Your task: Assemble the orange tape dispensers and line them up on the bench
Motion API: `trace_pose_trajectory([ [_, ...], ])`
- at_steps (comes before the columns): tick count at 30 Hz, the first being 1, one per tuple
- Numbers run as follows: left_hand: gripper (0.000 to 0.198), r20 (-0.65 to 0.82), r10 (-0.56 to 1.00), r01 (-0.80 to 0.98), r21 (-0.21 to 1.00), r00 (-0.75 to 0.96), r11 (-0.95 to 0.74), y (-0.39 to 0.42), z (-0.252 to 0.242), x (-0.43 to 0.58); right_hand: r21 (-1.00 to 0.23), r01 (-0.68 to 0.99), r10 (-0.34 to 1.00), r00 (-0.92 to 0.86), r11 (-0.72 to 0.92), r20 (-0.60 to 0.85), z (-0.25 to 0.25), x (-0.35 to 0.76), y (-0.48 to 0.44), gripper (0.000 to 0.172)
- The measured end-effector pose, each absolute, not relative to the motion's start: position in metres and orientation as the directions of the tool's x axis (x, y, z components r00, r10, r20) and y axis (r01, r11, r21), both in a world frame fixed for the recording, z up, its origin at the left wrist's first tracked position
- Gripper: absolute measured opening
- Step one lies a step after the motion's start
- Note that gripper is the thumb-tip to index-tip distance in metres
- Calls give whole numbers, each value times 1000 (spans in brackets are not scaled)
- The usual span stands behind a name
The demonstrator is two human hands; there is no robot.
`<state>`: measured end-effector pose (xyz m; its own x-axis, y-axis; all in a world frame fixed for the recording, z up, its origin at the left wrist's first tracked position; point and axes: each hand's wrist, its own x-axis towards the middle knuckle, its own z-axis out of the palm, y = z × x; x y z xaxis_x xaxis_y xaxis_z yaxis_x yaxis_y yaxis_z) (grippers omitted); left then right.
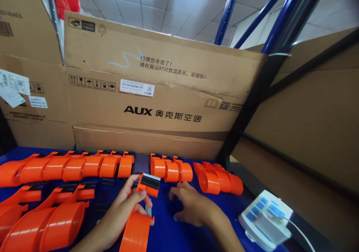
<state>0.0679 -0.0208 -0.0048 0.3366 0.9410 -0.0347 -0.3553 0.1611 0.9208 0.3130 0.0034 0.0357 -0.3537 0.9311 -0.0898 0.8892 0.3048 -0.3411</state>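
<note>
My left hand [127, 199] is closed around an orange tape dispenser [136, 231], just above the blue surface. The dispenser's head is tilted up, showing a black strip and a pale serrated cutting edge. A grey piece shows below my fingers, partly hidden by them. To the right, my right hand [193, 204] hovers over the blue surface with its fingers bent and apart, nothing visible in it. Behind both hands stands a row of similar orange dispensers [108, 166], with several more lying at the near left [63, 225].
More orange pieces [221, 181] are grouped at the back right. A white power strip [265, 216] with an adapter and cable lies at the right. Tall cardboard panels [168, 98] wall the back, and a dark rack post [249, 106] slants up at the right.
</note>
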Motion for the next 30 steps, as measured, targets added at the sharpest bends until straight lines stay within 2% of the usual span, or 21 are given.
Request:
trace_pose_trajectory([
  [6,48,-46,946,-350,922,322,164,-21,-4,67,-360,845,892,-447,395,-71,39,306,2,26],
  [9,43,-30,959,-331,935,281,126,-21,-3,67,-449,770,862,-508,454,1,42,301,1,21],
  [11,39,-13,969,-318,944,247,94,-19,-1,67,-550,687,856,-506,476,108,43,296,1,28],
  [14,43,4,978,-307,950,209,61,-17,0,68,-675,553,857,-449,489,253,43,288,3,39],
  [19,49,-5,985,-272,961,173,53,-16,0,67,-703,490,856,-327,516,400,39,277,9,17],
  [22,47,-17,989,-266,962,147,56,-17,2,67,-692,501,852,-240,519,466,35,272,12,16],
  [25,48,-16,988,-267,962,151,57,-19,5,68,-759,447,876,-152,474,457,31,268,14,21],
  [30,46,-14,986,-279,958,165,60,-19,6,69,-903,258,934,2,345,357,20,262,20,35],
])
